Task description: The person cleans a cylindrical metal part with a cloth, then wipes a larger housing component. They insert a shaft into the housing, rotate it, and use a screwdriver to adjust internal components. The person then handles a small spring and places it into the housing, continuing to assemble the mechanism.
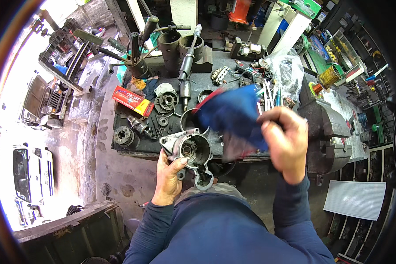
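My left hand (166, 184) grips a cast metal starter housing (174, 143) near the bench's front edge, its open round end turned up toward me. Inside the housing a ring-shaped bearing or bushing shows, and a smaller dark opening sits at its lower end. Pinched in my right hand (289, 143) is a blue cloth rag (235, 110), smeared by motion, with some red at its edge. The rag hangs over the bench and covers parts of what lies behind it. Just beyond the housing stands a metal ring-shaped body (183, 119), partly behind the rag.
On the bench (105, 127) lie a red and yellow box (134, 102), a round end cover (166, 99), a cylindrical part (124, 135) and several small pieces. Metal cups (169, 46) hold tools at the back. A bench vise (325, 132) stands right, near a clear plastic bag (288, 72).
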The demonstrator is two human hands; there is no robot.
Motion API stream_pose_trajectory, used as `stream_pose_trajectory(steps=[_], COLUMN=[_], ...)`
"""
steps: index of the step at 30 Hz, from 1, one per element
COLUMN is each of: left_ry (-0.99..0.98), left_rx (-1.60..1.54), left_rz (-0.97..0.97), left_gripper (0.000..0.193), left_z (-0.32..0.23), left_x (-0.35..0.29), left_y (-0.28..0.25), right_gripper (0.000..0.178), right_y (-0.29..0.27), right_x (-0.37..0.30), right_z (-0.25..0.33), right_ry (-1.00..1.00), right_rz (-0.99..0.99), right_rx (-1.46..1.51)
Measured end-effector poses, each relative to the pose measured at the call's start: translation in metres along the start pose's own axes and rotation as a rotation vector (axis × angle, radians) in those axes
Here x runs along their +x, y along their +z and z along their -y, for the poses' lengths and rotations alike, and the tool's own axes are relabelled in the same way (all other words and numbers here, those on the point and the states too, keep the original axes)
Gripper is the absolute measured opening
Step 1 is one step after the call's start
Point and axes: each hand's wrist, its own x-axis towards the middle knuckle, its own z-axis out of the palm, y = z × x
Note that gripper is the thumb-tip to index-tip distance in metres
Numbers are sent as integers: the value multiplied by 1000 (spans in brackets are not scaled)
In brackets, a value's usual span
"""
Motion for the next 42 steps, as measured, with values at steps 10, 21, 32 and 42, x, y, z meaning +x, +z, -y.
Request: stream_pose_trajectory(steps=[10, 21, 32, 42], left_ry=[-19, -98, -111, -128], left_rx=[236, 121, 511, 712], left_rz=[102, 86, 108, 176], left_gripper=[81, 78, 62, 56], left_z=[21, 25, -8, -20], left_x=[-4, 18, 108, 138], left_y=[6, -17, -49, -72], right_gripper=[23, 19, 34, 28], right_y=[101, 39, 16, 45], right_x=[-69, -52, -33, 82], right_z=[-2, -57, -123, -259], right_ry=[-397, -17, 165, 636], right_rz=[357, 130, 364, -362], right_rx=[-834, -188, -195, -841])
